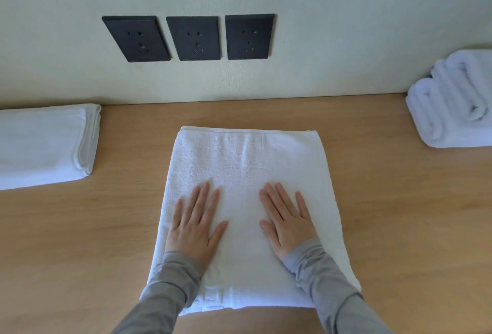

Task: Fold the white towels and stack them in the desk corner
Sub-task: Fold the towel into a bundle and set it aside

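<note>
A white towel (247,158), folded into a rectangle, lies flat in the middle of the wooden desk (386,213). My left hand (195,223) and my right hand (286,220) press flat on its near half, fingers straight and spread, palms down. At the left edge lies a flat pile of white towels (42,144). At the far right, against the wall, sits a stack of folded white towels (452,102) with rounded folds facing me.
Three dark wall sockets (194,38) sit in a row on the pale wall behind the desk. Bare wood shows between the middle towel and each side pile.
</note>
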